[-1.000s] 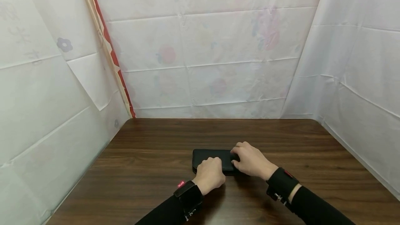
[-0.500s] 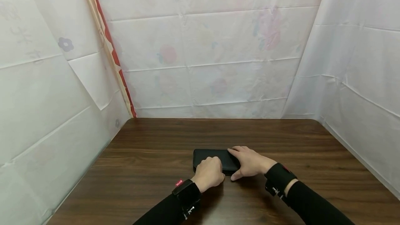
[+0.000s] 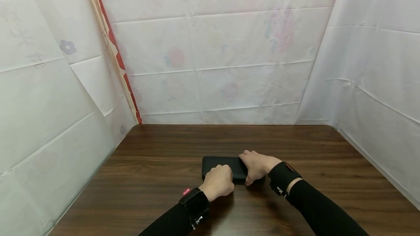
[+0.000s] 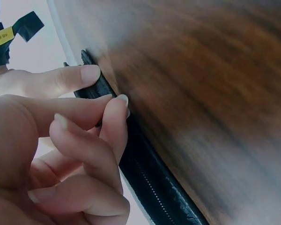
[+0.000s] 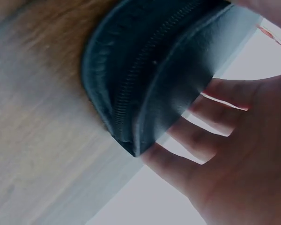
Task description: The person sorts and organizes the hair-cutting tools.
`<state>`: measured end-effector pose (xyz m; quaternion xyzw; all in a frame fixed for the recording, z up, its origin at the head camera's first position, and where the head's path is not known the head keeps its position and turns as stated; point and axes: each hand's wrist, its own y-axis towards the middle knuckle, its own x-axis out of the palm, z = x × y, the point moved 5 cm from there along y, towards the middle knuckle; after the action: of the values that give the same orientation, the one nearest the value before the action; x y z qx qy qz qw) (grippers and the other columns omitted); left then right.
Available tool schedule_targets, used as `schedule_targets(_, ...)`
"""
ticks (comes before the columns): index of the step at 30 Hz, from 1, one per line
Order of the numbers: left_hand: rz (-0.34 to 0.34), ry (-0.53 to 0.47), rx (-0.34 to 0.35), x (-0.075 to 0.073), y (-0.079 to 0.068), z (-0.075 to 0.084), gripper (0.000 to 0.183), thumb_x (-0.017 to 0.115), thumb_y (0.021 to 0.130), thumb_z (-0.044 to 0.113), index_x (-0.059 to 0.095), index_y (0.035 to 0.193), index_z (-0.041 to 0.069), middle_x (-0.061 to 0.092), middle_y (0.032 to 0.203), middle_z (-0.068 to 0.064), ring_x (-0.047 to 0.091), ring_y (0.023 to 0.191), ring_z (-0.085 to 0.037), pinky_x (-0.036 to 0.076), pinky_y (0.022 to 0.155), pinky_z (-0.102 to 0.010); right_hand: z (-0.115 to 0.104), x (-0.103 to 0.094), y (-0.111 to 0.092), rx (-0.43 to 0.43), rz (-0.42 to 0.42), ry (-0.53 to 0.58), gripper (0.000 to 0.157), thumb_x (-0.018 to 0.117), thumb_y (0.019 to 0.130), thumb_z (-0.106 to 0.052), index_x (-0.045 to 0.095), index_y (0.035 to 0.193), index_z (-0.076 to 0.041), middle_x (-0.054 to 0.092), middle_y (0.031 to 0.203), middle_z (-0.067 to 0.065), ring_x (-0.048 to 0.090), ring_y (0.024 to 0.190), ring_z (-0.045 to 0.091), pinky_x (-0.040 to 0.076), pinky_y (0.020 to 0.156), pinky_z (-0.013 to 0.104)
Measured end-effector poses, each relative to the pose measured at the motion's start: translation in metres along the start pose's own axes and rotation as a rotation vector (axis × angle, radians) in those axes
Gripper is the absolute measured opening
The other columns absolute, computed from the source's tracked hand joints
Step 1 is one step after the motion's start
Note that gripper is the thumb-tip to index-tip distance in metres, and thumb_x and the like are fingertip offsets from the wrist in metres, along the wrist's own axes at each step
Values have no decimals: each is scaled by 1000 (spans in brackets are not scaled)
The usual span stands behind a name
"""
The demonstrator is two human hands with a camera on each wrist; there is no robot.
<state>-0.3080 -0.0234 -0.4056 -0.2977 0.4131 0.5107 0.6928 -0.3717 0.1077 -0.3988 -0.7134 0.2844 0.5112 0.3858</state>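
Observation:
A black zippered wallet (image 3: 214,163) lies flat on the wooden table, long side facing me. At its near edge, my left hand (image 3: 218,181) has curled fingers, and in the left wrist view its thumb and index finger pinch at the zipper line (image 4: 152,187); the pull itself is mostly hidden by the fingertips. My right hand (image 3: 258,165) grips the wallet toward its right end, thumb on the near side and fingers spread over the top. The right wrist view shows the rounded end with its zipper (image 5: 131,77) closed, the fingers (image 5: 203,138) lying across the cover.
Brown wood-grain tabletop (image 3: 147,170) surrounds the wallet. White sheeting (image 3: 210,54) hangs behind the table and along both sides, with a red-edged strip (image 3: 115,50) at the back left corner. Black bands (image 3: 284,177) are strapped on both wrists.
My right hand has opened from a curled pose at the wallet's right end, then shifted left to take hold over it. The left hand and wallet have hardly moved.

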Motion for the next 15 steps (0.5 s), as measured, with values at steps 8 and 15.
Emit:
schedule_targets(8, -19, -4, 0, 0, 0, -1, 35, 70, 81, 0, 55, 53, 15, 43, 51, 5, 40, 43, -12, 30, 41, -25, -1, -1, 2, 22, -14, 1, 75, 93, 73, -26, 55, 134, -8, 52, 127, 7, 52, 113, 28, 48, 92, 44)
schedule_targets(15, -14, 14, -2, -1, 0, 1, 32, 69, 80, 1, 56, 55, 15, 45, 53, 5, 41, 45, -13, 31, 42, -26, 1, -2, 2, 24, -15, 14, 79, 93, 72, -26, 53, 138, -7, 52, 131, 8, 52, 116, 30, 48, 92, 45)
